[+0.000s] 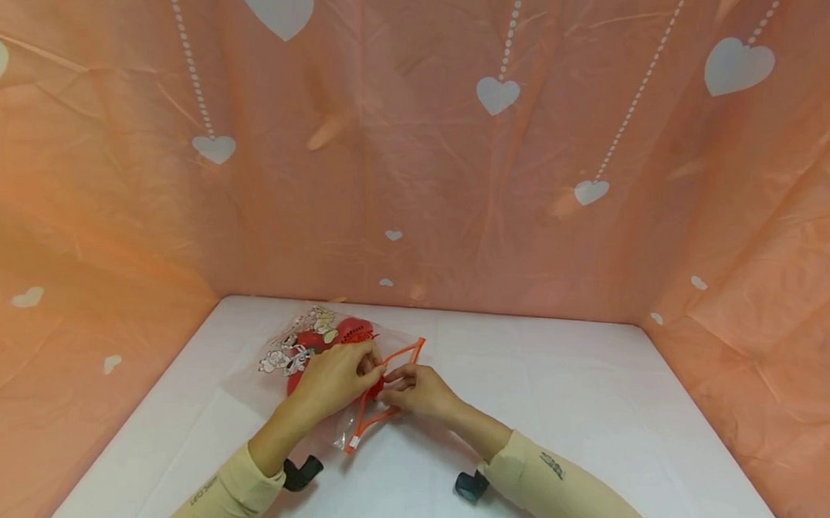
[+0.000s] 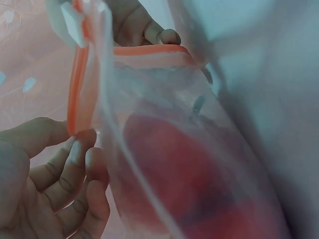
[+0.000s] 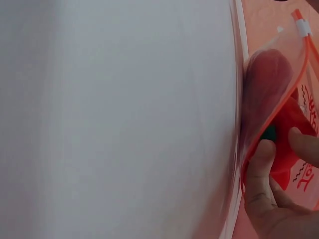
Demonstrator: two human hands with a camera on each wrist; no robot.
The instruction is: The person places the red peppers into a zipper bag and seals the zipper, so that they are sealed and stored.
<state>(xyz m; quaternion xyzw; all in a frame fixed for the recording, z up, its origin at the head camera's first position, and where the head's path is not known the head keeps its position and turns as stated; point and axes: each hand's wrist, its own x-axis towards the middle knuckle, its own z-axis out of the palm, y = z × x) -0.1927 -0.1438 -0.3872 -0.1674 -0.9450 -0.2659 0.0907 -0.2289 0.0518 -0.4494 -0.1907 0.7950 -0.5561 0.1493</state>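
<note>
A clear plastic zip bag [image 1: 271, 376] with cartoon print, an orange zip edge [image 2: 149, 50] and a white slider [image 2: 74, 25] lies on the white table. Red rounded objects show through its plastic. With thumb and finger, my left hand [image 1: 340, 372] pinches one orange edge of the bag's mouth. My right hand [image 1: 419, 390] is at the mouth from the other side, the edges standing apart there. Its fingertips grip a glossy red object [image 3: 291, 129] with a green part [image 3: 269, 133], sitting in the mouth; its exact kind is unclear. Plastic and fingers hide part of it.
The white table [image 1: 555, 404] extends right of the bag. Peach curtains [image 1: 432, 175] with white hearts stand behind and at both sides. Dark wrist-worn pieces [image 1: 472, 485] hang below both forearms, close to the table.
</note>
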